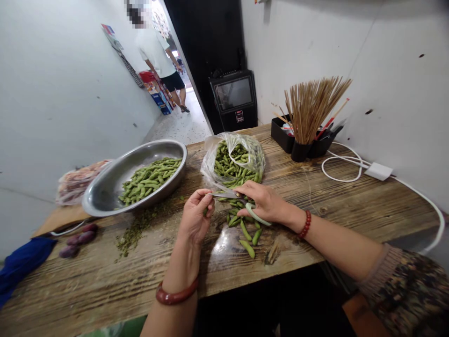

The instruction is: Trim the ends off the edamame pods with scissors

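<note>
My right hand (261,202) grips a pair of scissors (257,215) by the pale green handles, blades pointing left. The blade tips reach the fingertips of my left hand (199,208), which is closed in a pinch on a green soybean pod (205,212), mostly hidden by the fingers. Loose pods (247,248) lie on the wooden table below my right hand. Just beyond my hands, an open clear plastic bag (206,161) is full of more pods. To the left stands a large metal basin (105,187) with a heap of pods (150,180) in it.
Trimmings (135,234) are scattered beside the basin, near several purple-red bulbs (82,238) and a blue cloth (26,262). At the back right are a black holder (300,152) of wooden skewers (312,110) and a white cable (342,158). A person (159,54) is at the doorway.
</note>
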Motion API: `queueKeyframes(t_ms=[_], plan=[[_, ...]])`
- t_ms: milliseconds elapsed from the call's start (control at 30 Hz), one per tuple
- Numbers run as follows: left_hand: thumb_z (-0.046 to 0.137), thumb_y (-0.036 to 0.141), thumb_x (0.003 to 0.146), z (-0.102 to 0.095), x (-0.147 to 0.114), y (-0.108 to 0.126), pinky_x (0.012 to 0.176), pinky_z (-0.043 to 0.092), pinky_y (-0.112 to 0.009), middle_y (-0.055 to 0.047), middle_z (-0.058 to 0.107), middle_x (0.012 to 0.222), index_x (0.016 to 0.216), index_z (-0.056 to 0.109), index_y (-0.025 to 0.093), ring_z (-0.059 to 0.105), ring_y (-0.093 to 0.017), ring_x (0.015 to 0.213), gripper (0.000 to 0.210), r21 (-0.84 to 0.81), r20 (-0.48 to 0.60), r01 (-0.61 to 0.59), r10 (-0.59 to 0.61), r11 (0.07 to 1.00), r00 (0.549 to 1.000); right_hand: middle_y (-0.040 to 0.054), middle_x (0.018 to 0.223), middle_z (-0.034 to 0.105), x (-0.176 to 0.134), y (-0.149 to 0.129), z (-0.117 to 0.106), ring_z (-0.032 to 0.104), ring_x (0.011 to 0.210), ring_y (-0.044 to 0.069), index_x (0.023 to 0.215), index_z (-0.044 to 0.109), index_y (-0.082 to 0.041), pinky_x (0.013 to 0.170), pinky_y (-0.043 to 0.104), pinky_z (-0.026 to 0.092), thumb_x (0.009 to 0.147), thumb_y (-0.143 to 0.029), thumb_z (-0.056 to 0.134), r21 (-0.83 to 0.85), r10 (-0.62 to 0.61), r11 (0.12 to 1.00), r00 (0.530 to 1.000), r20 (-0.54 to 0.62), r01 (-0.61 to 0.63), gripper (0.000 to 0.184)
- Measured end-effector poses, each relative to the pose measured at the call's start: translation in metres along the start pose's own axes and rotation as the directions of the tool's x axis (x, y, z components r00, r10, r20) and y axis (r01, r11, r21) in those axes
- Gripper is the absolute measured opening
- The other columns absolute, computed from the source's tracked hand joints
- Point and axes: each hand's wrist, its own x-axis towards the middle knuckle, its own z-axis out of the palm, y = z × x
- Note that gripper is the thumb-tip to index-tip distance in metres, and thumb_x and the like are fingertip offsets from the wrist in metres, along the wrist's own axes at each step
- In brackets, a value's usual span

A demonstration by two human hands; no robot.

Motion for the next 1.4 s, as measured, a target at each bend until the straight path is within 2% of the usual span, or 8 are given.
queueKeyframes(t_ms=[333,833,1400], plan=[[0.081,0.021,0.058,0.0023,-0.0005,-0.0036,0.036,0.024,-0.011,0.004,0.053,0.059,0.075,0.061,0.014,0.040,-0.002,0.044,0.027,0.036,-0.016,0.003,-0.003,0.999,1.000,0.0083,0.100,0.057,0.0010,-0.0012,-0.0005,0.058,0.087,0.021,0.125,0.051,-0.018,0.078,0.033,0.050,0.077,-0.038,0.072,0.008,-0.043,0.999,0.999,-0.014,0.043,0.056],[0.080,0.021,0.059,0.0036,-0.0026,-0.0016,0.037,0.024,-0.012,0.004,0.052,0.058,0.075,0.062,0.013,0.039,-0.002,0.043,0.026,0.050,-0.003,-0.015,0.015,0.999,1.000,0.0079,0.100,0.056,0.0008,-0.0011,-0.0015,0.058,0.088,0.021,0.125,0.051,-0.018,0.079,0.034,0.050,0.076,-0.039,0.073,0.014,-0.017,1.000,1.000,0.010,0.016,0.057],[0.079,0.022,0.061,0.0042,-0.0034,-0.0026,0.037,0.022,-0.013,0.005,0.050,0.055,0.078,0.061,0.013,0.037,-0.002,0.042,0.026,0.088,0.023,-0.009,0.007,0.996,1.000,0.0092,0.100,0.060,0.0007,0.0009,0.0015,0.059,0.088,0.021,0.117,0.056,-0.014,0.076,0.031,0.051,0.080,-0.037,0.069,-0.006,-0.051,0.999,0.999,0.002,0.051,0.045]])
